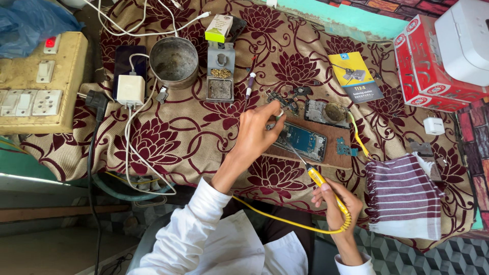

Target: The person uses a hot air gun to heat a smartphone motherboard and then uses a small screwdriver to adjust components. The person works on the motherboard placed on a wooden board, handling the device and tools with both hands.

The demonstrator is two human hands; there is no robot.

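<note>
A: Head view. The person's right hand (pixel 340 208) is wrapped round a yellow-handled soldering iron (pixel 320 179); its thin tip reaches up and left to the opened phone (pixel 304 140), which lies on a brown board (pixel 336 153) in the middle of the patterned cloth (pixel 173 137).

B: And the left hand (pixel 255 133)?

A: Reached across, fingers pinched together at the phone's upper left corner. It seems to grip something small and pale; what it is cannot be made out. The hands are well apart, joined only by the line of the iron.

B: Progress, as a judgement?

A: The phone is already open, its blue interior exposed. A small circuit board (pixel 346 148) lies just beside it on the brown board, and another stripped frame (pixel 326 113) sits behind, so dismantling looks done. Soldering looks to be in hand, not finished; nothing is closed up again.

B: Surroundings?

A: Round metal tin (pixel 173 60), grey iron stand (pixel 220 71) with brass wool, white charger (pixel 130 89), striped towel (pixel 402 197) at the right, red box (pixel 433 66) at upper right.

B: Unclear points?

A: The iron's tip contact is hidden by the left hand. The coiled yellow cord (pixel 285 220) runs down over the lap. The joint itself is too small to see
</note>
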